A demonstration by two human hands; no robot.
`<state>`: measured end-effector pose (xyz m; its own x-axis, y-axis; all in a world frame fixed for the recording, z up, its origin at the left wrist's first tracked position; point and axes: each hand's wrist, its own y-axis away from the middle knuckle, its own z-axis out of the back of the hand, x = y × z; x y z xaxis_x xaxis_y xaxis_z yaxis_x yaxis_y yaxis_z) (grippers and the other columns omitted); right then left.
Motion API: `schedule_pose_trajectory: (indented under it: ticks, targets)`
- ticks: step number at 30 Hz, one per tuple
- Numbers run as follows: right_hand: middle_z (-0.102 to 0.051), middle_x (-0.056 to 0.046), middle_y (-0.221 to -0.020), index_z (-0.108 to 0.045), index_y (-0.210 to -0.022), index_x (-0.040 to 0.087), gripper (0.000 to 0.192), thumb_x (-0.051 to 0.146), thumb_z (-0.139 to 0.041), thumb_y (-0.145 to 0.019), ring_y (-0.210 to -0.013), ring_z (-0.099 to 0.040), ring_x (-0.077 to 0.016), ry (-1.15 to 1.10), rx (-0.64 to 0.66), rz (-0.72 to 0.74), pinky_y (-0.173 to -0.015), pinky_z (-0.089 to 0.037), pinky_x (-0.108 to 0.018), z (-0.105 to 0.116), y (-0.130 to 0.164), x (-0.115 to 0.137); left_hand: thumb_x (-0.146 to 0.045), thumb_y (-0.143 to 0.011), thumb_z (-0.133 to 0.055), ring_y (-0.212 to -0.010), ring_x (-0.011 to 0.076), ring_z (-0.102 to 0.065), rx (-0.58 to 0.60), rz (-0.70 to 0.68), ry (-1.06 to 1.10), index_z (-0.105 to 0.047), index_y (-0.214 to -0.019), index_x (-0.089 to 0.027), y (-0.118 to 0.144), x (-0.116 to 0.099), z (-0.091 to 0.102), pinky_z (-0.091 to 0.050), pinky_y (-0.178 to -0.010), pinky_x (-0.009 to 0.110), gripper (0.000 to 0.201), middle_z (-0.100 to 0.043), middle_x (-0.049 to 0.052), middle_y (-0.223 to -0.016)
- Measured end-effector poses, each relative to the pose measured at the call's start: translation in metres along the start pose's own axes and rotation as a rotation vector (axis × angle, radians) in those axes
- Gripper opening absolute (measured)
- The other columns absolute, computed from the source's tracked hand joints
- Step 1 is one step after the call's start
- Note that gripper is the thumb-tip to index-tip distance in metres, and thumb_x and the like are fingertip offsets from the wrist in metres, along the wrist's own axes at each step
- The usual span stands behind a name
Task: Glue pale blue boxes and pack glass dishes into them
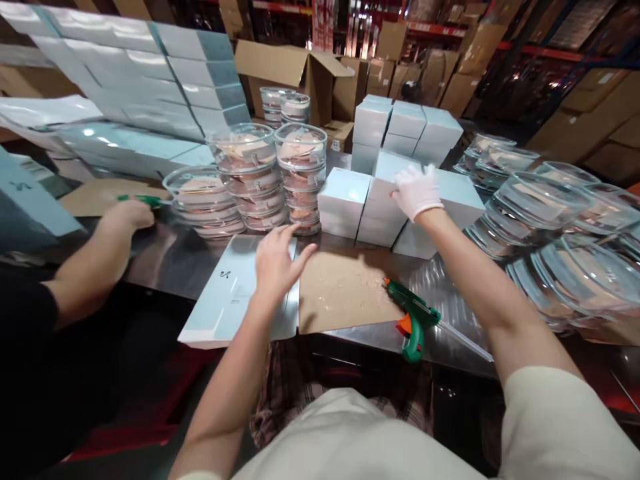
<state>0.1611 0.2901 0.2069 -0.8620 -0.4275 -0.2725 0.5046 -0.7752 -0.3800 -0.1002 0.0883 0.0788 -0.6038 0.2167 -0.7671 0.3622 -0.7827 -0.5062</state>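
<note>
My bare left hand [277, 263] is open, thumb and fingers apart, over the right side of a flat white box [227, 303] with a handwritten mark. My right hand [419, 192], in a white glove, is at a white box [393, 167] in the group ahead. Its fingers are spread over the box's upper part, partly hiding it. A brown cardboard sheet [345, 293] lies beside the flat box. On its right edge rests a green glue gun [415, 313] with an orange trigger and a clear glue stick [465, 341] at its back.
Stacked round glass dishes [250, 180] holding pinkish pieces stand left of centre; more glass dishes [545, 207] crowd the right. A wall of white boxes [125, 73] rises at the back left. A co-worker's hand [127, 217] is at another green tool [143, 199] on the left.
</note>
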Motion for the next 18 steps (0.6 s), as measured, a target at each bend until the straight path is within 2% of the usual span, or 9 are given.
schedule_pose_trajectory:
  ticks: [3, 5, 7, 9, 11, 12, 14, 15, 18]
  targets:
    - [-0.069, -0.025, -0.133, -0.066, -0.129, 0.003, 0.036, 0.020, -0.056, -0.099, -0.133, -0.057, -0.0386, 0.005, 0.057, -0.019, -0.113, -0.041, -0.063, -0.020, -0.006, 0.004, -0.069, -0.085, -0.068, -0.133, 0.0507, -0.058, -0.059, 0.314, -0.370, -0.068, -0.128, -0.017, 0.015, 0.057, 0.057, -0.040, -0.113, 0.070, 0.067, -0.068, 0.027, -0.134]
    - [-0.064, -0.027, -0.141, -0.062, -0.138, 0.003, 0.046, 0.027, -0.059, -0.099, -0.135, -0.055, -0.0407, -0.022, -0.008, -0.015, -0.113, -0.039, -0.066, -0.023, -0.001, 0.002, -0.072, -0.075, -0.077, -0.134, 0.0558, -0.055, -0.166, 0.452, -0.469, -0.068, -0.120, -0.014, 0.020, 0.090, 0.083, -0.041, -0.107, 0.074, 0.075, -0.069, 0.030, -0.127]
    - [-0.055, -0.029, -0.152, -0.054, -0.148, 0.002, 0.059, 0.036, -0.059, -0.100, -0.142, -0.048, -0.0428, -0.066, -0.121, -0.012, -0.115, -0.035, -0.069, -0.020, 0.016, 0.004, -0.069, -0.062, -0.087, -0.134, 0.0573, -0.054, -0.178, 0.530, -0.452, -0.068, -0.104, -0.015, 0.023, 0.113, 0.098, -0.043, -0.103, 0.074, 0.071, -0.072, 0.028, -0.116]
    - [-0.050, -0.027, -0.159, -0.051, -0.151, 0.005, 0.061, 0.040, -0.055, -0.102, -0.146, -0.045, -0.0416, -0.146, -0.217, 0.033, -0.117, -0.036, -0.066, -0.016, 0.049, 0.013, -0.059, -0.057, -0.092, -0.127, 0.0577, -0.059, -0.099, 0.594, -0.440, -0.066, -0.090, -0.018, 0.026, 0.116, 0.105, -0.045, -0.098, 0.073, 0.059, -0.074, 0.025, -0.103]
    - [-0.058, -0.021, -0.154, -0.059, -0.146, 0.011, 0.050, 0.036, -0.051, -0.103, -0.144, -0.051, -0.0378, -0.278, -0.255, 0.121, -0.117, -0.041, -0.061, -0.016, 0.095, 0.031, -0.053, -0.063, -0.090, -0.115, 0.0563, -0.065, -0.080, 0.600, -0.510, -0.067, -0.092, -0.018, 0.034, 0.097, 0.107, -0.046, -0.095, 0.073, 0.051, -0.074, 0.023, -0.099]
    - [-0.064, -0.017, -0.148, -0.064, -0.140, 0.015, 0.043, 0.034, -0.051, -0.104, -0.141, -0.055, -0.0356, -0.362, -0.275, 0.165, -0.117, -0.043, -0.058, -0.017, 0.119, 0.042, -0.053, -0.067, -0.087, -0.111, 0.0545, -0.067, -0.124, 0.563, -0.561, -0.069, -0.101, -0.018, 0.039, 0.080, 0.105, -0.046, -0.095, 0.071, 0.051, -0.074, 0.021, -0.101]
    - [-0.071, -0.013, -0.140, -0.068, -0.135, 0.022, 0.037, 0.030, -0.050, -0.104, -0.135, -0.062, -0.0309, -0.537, -0.328, 0.227, -0.113, -0.050, -0.052, -0.021, 0.164, 0.066, -0.060, -0.075, -0.082, -0.106, 0.0480, -0.069, -0.253, 0.411, -0.604, -0.068, -0.124, -0.024, 0.055, 0.038, 0.097, -0.050, -0.093, 0.062, 0.062, -0.074, 0.015, -0.108]
    - [-0.072, -0.011, -0.138, -0.068, -0.136, 0.025, 0.037, 0.028, -0.050, -0.104, -0.132, -0.064, -0.0292, -0.616, -0.367, 0.220, -0.111, -0.052, -0.050, -0.023, 0.182, 0.077, -0.064, -0.073, -0.084, -0.101, 0.0443, -0.070, -0.290, 0.329, -0.587, -0.067, -0.129, -0.027, 0.065, 0.017, 0.090, -0.052, -0.088, 0.055, 0.070, -0.074, 0.012, -0.107]
    - [-0.075, -0.011, -0.128, -0.067, -0.137, 0.028, 0.036, 0.028, -0.052, -0.105, -0.121, -0.068, -0.0282, -0.748, -0.446, 0.091, -0.106, -0.055, -0.048, -0.023, 0.214, 0.102, -0.067, -0.074, -0.084, -0.087, 0.0319, -0.072, -0.047, 0.056, -0.397, -0.068, -0.131, -0.031, 0.098, -0.026, 0.058, -0.051, -0.072, 0.035, 0.069, -0.077, 0.006, -0.103]
